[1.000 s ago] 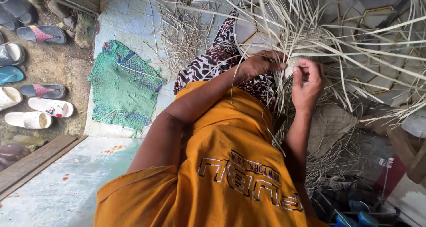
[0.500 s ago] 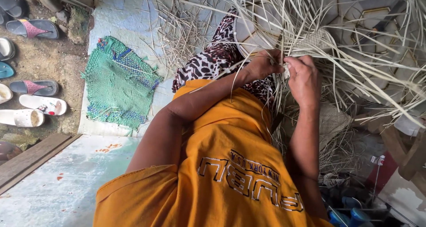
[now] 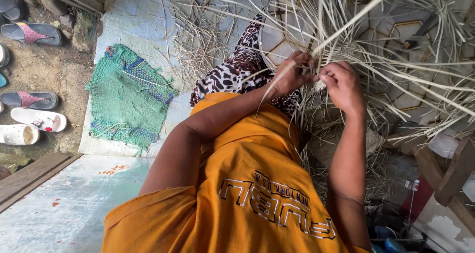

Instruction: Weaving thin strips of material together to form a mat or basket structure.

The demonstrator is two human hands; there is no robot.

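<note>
Seated on the floor in an orange shirt and leopard-print trousers (image 3: pixel 232 72), I have both hands in front of my knees, in a mass of long pale straw strips (image 3: pixel 396 80) that fan out over the tiled floor. My left hand (image 3: pixel 291 75) is closed, pinching strips where they cross. My right hand (image 3: pixel 341 85) is closed on strips right beside it, fingertips nearly touching the left hand. One long strip (image 3: pixel 356 18) runs from between my hands up to the top right. The woven part under my hands is mostly hidden.
A green woven mat (image 3: pixel 126 99) lies on the floor to the left. Several sandals (image 3: pixel 32 33) sit on the dirt beyond it. A wooden plank (image 3: pixel 29 176) lies at lower left. A wooden frame (image 3: pixel 445 169) and small containers stand at lower right. Loose straw litters the tiles (image 3: pixel 198 40).
My hands have drawn closer together over the crossing strips, and the right hand has dropped slightly. A long strip now stretches to the top right. The view has shifted a little.
</note>
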